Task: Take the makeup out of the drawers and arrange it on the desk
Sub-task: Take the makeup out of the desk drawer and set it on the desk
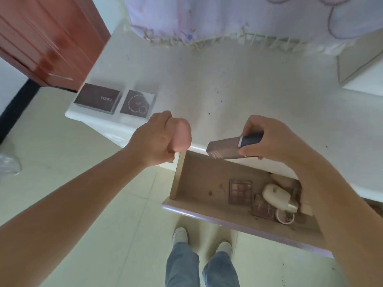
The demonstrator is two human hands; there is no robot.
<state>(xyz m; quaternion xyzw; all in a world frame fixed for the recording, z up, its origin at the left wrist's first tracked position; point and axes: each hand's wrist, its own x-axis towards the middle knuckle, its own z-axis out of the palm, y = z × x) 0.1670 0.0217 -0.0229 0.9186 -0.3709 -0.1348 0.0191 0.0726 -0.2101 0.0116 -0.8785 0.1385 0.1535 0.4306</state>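
My left hand (154, 137) grips a pink makeup sponge (181, 135) above the white desk's front edge (199, 147). My right hand (269, 139) holds a brown and navy makeup tube (232, 147) over the back of the open drawer (207, 212). Inside the drawer lie an eyeshadow palette (240, 192), a small brown compact (262, 207), a cream bottle (276, 196) and a round white jar (286, 217); my right forearm hides part of its right side. Two brown palettes, a large one (97, 98) and a square one (137, 103), lie on the desk's left end.
A lilac fringed cloth (228, 21) hangs over the desk's back. A red-brown wooden door (47, 40) stands at the left. Pale floor tiles (83, 183) and my two shoes (180, 235) show below. A white ledge (362, 79) sits at the right.
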